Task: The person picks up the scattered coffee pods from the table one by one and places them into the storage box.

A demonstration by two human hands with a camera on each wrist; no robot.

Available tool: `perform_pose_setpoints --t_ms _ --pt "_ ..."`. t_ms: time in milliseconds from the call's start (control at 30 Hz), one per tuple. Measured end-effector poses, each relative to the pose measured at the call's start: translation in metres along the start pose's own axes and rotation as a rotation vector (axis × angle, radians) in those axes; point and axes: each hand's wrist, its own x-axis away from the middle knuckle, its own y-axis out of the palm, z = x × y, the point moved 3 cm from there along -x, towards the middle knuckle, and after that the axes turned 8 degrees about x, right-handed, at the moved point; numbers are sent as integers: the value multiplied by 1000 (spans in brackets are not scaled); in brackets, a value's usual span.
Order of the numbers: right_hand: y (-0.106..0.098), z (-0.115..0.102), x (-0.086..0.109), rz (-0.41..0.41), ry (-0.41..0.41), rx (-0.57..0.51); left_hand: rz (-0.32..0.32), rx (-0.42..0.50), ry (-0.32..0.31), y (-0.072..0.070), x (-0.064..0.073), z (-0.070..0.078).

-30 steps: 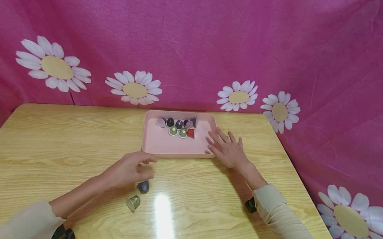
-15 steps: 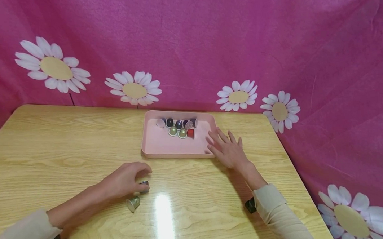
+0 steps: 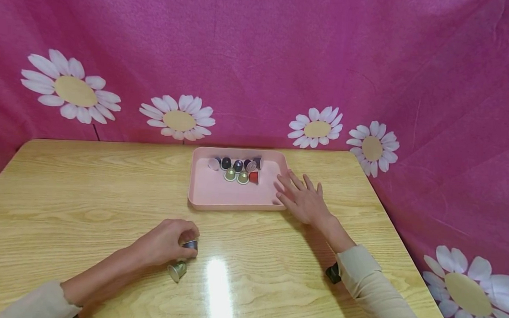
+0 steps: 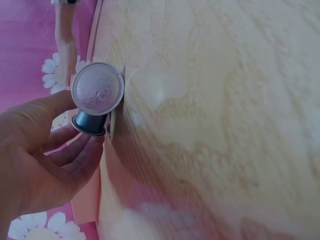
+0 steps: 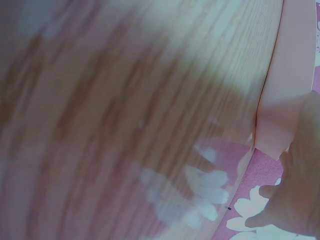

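Observation:
My left hand (image 3: 163, 243) pinches a dark blue-grey coffee capsule (image 3: 191, 245) between thumb and fingers, low over the table in front of the tray. In the left wrist view the dark capsule (image 4: 90, 122) shows between the fingertips, partly hidden by the foil lid of another capsule (image 4: 98, 89). That one is a gold coffee capsule (image 3: 177, 271), lying tipped on the table just below the hand. With fingers spread, my right hand (image 3: 306, 202) rests at the right edge of the pink tray (image 3: 209, 195). Part of it shows in the right wrist view.
Several coffee capsules stand or lie in the tray's back half, among them a red one (image 3: 253, 177) and a gold one (image 3: 230, 174). The wooden table (image 3: 84, 193) meets a pink flowered curtain (image 3: 251, 58) behind and at the right.
My left hand has drawn back from the tray's front edge toward me, and its fingers have closed on the dark capsule. The right hand has stayed in place.

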Motion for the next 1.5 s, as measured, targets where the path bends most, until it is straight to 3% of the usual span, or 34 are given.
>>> perform_pose_setpoints --t_ms 600,867,1100,1267,1500 --pt "-2 -1 -2 8 1 -2 -61 31 23 -3 -3 -1" --pt "-2 0 -2 4 5 -4 -21 49 24 -11 -9 9" --pt "-2 0 -2 -4 7 -9 75 105 54 -24 -21 19" --pt "-1 0 -1 -8 8 -4 153 116 88 -33 -34 24" --pt "1 0 -1 -5 3 4 197 108 102 -41 -58 28"
